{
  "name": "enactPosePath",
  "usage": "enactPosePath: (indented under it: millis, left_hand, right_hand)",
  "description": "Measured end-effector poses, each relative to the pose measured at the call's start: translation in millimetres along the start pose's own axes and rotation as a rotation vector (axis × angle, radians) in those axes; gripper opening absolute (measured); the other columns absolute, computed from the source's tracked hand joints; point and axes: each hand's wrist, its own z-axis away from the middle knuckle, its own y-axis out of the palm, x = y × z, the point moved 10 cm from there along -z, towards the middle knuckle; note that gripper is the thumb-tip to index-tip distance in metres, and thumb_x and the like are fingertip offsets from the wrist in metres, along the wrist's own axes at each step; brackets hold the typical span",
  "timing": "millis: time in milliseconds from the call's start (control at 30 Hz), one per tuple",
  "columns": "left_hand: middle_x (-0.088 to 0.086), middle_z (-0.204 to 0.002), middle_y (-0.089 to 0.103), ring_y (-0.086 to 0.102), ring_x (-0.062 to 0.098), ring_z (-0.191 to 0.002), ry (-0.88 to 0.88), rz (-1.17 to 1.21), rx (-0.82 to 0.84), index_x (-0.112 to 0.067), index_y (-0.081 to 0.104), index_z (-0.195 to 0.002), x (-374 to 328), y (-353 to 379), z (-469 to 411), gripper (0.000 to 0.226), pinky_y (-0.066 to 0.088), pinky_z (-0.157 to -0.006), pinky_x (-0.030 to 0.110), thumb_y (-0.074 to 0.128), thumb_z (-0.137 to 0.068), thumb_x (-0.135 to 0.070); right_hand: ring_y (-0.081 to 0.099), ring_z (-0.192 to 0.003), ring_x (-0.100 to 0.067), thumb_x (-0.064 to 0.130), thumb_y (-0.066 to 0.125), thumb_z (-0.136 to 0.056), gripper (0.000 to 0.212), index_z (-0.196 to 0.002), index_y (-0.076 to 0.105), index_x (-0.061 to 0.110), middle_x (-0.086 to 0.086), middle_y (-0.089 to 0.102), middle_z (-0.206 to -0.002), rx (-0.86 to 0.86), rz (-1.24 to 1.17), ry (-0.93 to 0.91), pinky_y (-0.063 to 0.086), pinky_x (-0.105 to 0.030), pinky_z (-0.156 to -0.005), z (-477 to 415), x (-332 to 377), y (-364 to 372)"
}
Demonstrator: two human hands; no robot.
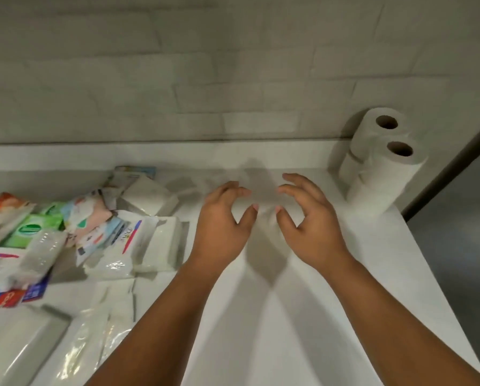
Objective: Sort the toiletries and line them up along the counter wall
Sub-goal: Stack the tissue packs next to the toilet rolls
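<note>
Hovering side by side above the white counter [289, 316], the left hand [223, 218] and right hand [309, 218] hold nothing, their fingers spread and loosely curled. Tissue and wipe packets [94, 227] lie heaped on the counter's left side. Paper rolls [383, 174] stand upright at the right, near the tiled wall [177, 79].

Light is dim and greyish, falling from overhead behind the person, so both arms throw soft crossed shadows on the white desk [311, 288]. Motion blur smears the wall [177, 79]. Plastic packs [99, 344] show glare; straight edges bow.
</note>
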Motion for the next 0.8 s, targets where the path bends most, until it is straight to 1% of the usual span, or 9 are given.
enactPosePath:
  millis: [67,167,200,300,400,500,633,733,800]
  left_hand:
    - [-0.006,-0.128,0.062,0.055,0.011,-0.123,-0.03,-0.026,-0.006,-0.02,0.068,-0.111,21.8,-29.1,9.8,0.025,0.043,-0.102,0.024,0.072,-0.088,-0.029]
    - [-0.014,-0.125,0.06,0.052,0.007,-0.121,-0.081,-0.056,-0.004,-0.022,0.068,-0.113,55.1,-69.7,26.3,0.025,0.038,-0.097,0.009,0.071,-0.089,-0.028]
    - [-0.015,-0.124,0.06,0.052,0.006,-0.12,-0.089,-0.073,-0.001,-0.023,0.067,-0.114,66.3,-82.4,32.0,0.025,0.037,-0.097,0.008,0.071,-0.089,-0.028]
    - [-0.015,-0.126,0.059,0.05,0.006,-0.119,-0.12,-0.128,0.032,-0.025,0.065,-0.117,104.5,-115.5,48.3,0.027,0.039,-0.101,0.019,0.069,-0.09,-0.027]
    - [-0.01,-0.122,0.061,0.053,0.013,-0.117,-0.148,-0.158,0.062,-0.024,0.063,-0.118,141.0,-140.1,61.9,0.029,0.044,-0.099,0.027,0.069,-0.09,-0.027]
    - [-0.008,-0.117,0.062,0.053,0.012,-0.113,-0.156,-0.168,0.09,-0.024,0.064,-0.119,167.9,-156.5,74.9,0.031,0.046,-0.093,0.025,0.07,-0.089,-0.028]
    - [-0.009,-0.12,0.062,0.054,0.012,-0.114,-0.144,-0.13,0.151,-0.025,0.064,-0.12,189.6,-161.8,97.4,0.032,0.049,-0.093,0.026,0.07,-0.089,-0.023]
    - [-0.011,-0.119,0.062,0.055,0.011,-0.113,-0.106,-0.138,0.236,-0.026,0.064,-0.12,203.5,-156.4,115.0,0.033,0.047,-0.097,0.025,0.069,-0.088,-0.021]
    - [-0.011,-0.122,0.062,0.054,0.01,-0.116,-0.088,-0.147,0.302,-0.025,0.063,-0.123,212.2,-151.1,124.7,0.035,0.043,-0.1,0.02,0.067,-0.088,-0.021]
  right_hand:
    - [0.047,-0.131,-0.008,0.016,0.067,-0.088,0.029,-0.117,0.066,0.016,0.003,0.053,-0.136,0.073,-0.036,0.017,0.039,-0.027,-0.108,6.8,15.7,38.5]
    - [0.046,-0.13,-0.004,0.018,0.067,-0.089,0.03,-0.119,0.065,0.02,0.008,0.053,-0.137,0.177,-0.076,0.056,0.037,-0.022,-0.108,17.9,37.1,92.9]
    - [0.046,-0.13,-0.003,0.019,0.066,-0.09,0.03,-0.12,0.064,0.022,0.01,0.052,-0.137,0.208,-0.086,0.07,0.037,-0.021,-0.108,21.3,44.0,110.8]
    - [0.045,-0.13,-0.001,0.022,0.064,-0.09,0.034,-0.124,0.062,0.026,0.013,0.051,-0.138,0.31,-0.086,0.122,0.036,-0.022,-0.11,33.0,61.4,166.9]
    - [0.045,-0.13,-0.005,0.024,0.064,-0.089,0.038,-0.127,0.059,0.025,0.011,0.051,-0.138,0.367,-0.046,0.18,0.039,-0.029,-0.11,44.4,70.4,214.0]
    - [0.051,-0.123,-0.011,0.026,0.064,-0.089,0.035,-0.124,0.06,0.024,0.009,0.054,-0.131,0.334,-0.001,0.244,0.044,-0.033,-0.104,54.4,75.4,243.8]
    - [0.056,-0.108,-0.01,0.023,0.065,-0.087,0.033,-0.12,0.061,0.024,0.011,0.057,-0.119,0.252,0.02,0.258,0.05,-0.032,-0.093,73.3,89.2,265.7]
    - [0.051,-0.114,-0.012,0.018,0.065,-0.086,0.035,-0.12,0.062,0.022,0.008,0.056,-0.122,0.22,0.092,0.249,0.044,-0.024,-0.097,89.7,95.2,275.6]
    - [0.05,-0.116,-0.014,0.015,0.066,-0.086,0.037,-0.122,0.062,0.021,0.005,0.056,-0.124,0.168,0.133,0.261,0.04,-0.022,-0.098,96.9,96.2,275.3]
